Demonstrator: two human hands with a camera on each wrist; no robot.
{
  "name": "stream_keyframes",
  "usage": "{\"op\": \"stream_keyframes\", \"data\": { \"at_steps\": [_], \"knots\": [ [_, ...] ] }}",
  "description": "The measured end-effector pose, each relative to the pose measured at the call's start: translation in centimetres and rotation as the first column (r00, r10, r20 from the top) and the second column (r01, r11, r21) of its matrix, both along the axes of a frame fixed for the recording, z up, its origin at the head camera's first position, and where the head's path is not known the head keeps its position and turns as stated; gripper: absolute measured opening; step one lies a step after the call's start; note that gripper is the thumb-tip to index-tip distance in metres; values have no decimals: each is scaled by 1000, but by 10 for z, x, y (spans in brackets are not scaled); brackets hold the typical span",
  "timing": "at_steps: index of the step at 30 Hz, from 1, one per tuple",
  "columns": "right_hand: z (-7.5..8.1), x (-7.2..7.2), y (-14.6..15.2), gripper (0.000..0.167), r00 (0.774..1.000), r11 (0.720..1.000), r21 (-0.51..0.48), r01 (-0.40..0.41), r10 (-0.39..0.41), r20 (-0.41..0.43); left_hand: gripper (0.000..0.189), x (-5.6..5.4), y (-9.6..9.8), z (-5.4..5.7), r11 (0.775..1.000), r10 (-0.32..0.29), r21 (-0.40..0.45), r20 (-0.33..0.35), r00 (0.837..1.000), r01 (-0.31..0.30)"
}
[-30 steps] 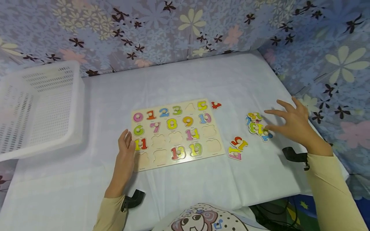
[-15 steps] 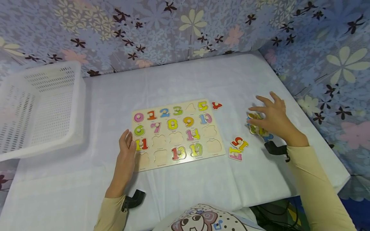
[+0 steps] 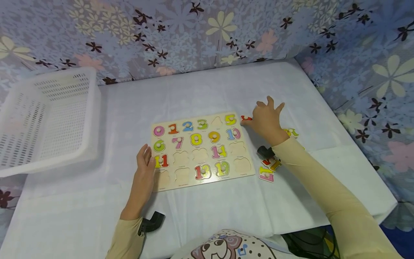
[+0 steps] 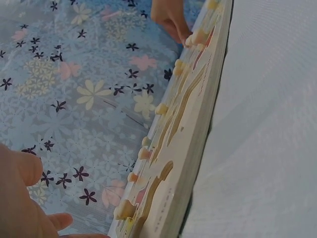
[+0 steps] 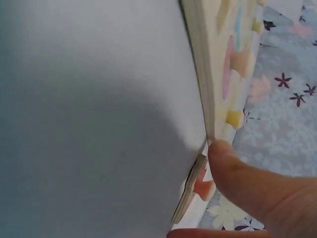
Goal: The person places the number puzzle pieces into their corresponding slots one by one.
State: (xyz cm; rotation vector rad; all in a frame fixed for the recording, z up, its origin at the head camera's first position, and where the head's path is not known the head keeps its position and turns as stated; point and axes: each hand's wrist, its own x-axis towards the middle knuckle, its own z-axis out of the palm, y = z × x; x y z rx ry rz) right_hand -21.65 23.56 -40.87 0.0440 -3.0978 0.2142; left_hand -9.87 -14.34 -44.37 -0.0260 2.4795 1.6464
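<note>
A wooden number puzzle board (image 3: pixel 191 181) lies mid-table, with several knobbed numbers set in it and several bare recesses. My left hand (image 3: pixel 143 172) rests at its left edge, fingers relaxed. At the board's upper right corner, my right hand (image 3: pixel 266 118) reaches down to the red number 4 piece (image 3: pixel 245 117) on the cloth. In the right wrist view the thumb (image 5: pixel 230 166) is by the board's corner, beside the piece's knob (image 5: pixel 204 189). A finger shows at the bottom edge, apart from the thumb. The other right fingers are spread upward.
Under the right forearm lie a number 15 piece (image 3: pixel 275 165) and a number 17 piece (image 3: pixel 266 176), partly covered. A pile of number pieces (image 3: pixel 291 132) is mostly hidden behind the right wrist. A white plastic basket (image 3: pixel 92 118) stands at the left. Floral cloth hangs behind.
My right hand has moved left from above the pile of pieces to the red number 4 piece beside the board. The left hand has stayed at the board's left edge.
</note>
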Motion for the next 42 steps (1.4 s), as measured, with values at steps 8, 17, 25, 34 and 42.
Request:
{"op": "stream_keyframes", "data": {
  "at_steps": [8,17,25,34,42],
  "knots": [
    [4,-3,3,31,999,998,-26,-50,50,0,58,1,0,1,1000,8,-7,-4,1000,-8],
    [13,-6,-3,29,988,987,-66,-148,145,-47,58,2,-2,2,1000,0,-26,-21,1000,0],
    [17,-19,-50,34,912,912,-20,-410,409,-29,58,1,-2,0,1000,-3,-27,-29,1000,2],
    [9,-27,-67,26,891,890,52,-453,453,6,57,-2,-1,-2,1000,-13,0,-41,999,13],
    [10,-26,-67,31,897,897,26,-442,442,6,58,-2,-3,-1,1000,-8,-2,-57,998,8]
  ]
}}
